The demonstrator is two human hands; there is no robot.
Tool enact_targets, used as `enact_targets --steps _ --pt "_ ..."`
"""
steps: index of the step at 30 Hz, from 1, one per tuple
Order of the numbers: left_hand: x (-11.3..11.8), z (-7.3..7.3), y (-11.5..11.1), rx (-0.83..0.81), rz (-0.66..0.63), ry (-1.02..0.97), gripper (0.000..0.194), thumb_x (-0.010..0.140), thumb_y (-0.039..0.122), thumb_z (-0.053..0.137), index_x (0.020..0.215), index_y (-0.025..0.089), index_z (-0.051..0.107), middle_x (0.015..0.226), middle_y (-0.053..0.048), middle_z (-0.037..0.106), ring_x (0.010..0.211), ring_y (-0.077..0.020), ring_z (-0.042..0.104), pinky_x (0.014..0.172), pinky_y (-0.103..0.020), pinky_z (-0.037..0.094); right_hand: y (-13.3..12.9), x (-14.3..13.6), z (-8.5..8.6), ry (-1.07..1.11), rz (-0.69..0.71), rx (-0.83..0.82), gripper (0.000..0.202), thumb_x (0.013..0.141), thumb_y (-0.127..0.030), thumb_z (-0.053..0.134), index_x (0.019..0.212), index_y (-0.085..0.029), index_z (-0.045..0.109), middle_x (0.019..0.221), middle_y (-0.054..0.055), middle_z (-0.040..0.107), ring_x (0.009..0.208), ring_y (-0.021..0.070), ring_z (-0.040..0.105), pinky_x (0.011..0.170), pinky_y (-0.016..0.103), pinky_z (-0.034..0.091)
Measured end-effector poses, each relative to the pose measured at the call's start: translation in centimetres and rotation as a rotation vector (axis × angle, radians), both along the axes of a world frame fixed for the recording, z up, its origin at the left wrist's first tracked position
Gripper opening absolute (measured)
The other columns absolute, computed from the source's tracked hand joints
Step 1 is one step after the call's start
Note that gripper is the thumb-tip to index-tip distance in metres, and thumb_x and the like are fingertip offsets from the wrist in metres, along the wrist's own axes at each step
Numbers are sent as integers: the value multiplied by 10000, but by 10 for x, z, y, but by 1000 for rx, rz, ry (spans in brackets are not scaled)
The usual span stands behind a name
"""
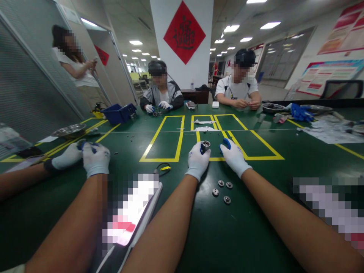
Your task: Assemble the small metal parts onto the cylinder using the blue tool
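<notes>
My left hand (198,161), in a white glove with blue finger coating, is closed round a short dark metal cylinder (206,144). The cylinder's open, ring-shaped end faces up and toward me. To its right, my right hand (233,154), gloved the same way, hovers just above the green table with fingers apart and curved. Nothing shows in it, and it does not touch the cylinder. Several small round metal discs (221,183), each with a raised centre, lie on the table below and between my wrists.
At left, a co-worker's gloved hands (96,155) work close by. A phone (133,212) lies left of my forearm, near a black cable (162,169) with a yellow tag. Yellow tape (159,160) marks the table. A blue bin (118,113) and two seated people are farther back.
</notes>
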State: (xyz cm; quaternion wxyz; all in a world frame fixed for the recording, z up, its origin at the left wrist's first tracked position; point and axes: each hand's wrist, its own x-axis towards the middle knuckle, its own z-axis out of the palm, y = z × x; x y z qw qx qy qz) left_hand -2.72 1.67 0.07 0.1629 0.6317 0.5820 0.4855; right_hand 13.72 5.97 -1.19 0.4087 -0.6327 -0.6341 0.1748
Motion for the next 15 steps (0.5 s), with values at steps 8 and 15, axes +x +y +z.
enact_targets --steps 8,15 --pt "-8 -7 11 -46 203 -96 257 879 275 666 1129 222 643 1165 -79 725 1111 -240 658 1021 -390 513 85 -47 2 -617 220 -94 713 934 -403 527 1575 -141 353 1650 187 292 1362 379 505 1098 502 420" --pt "-5 -9 14 -45 203 -67 252 897 280 653 1142 221 636 1148 -98 710 1089 -252 655 993 -394 517 144 -85 4 -466 228 -139 711 877 -313 660 1486 -9 453 1505 300 457 1403 389 422 1102 476 348"
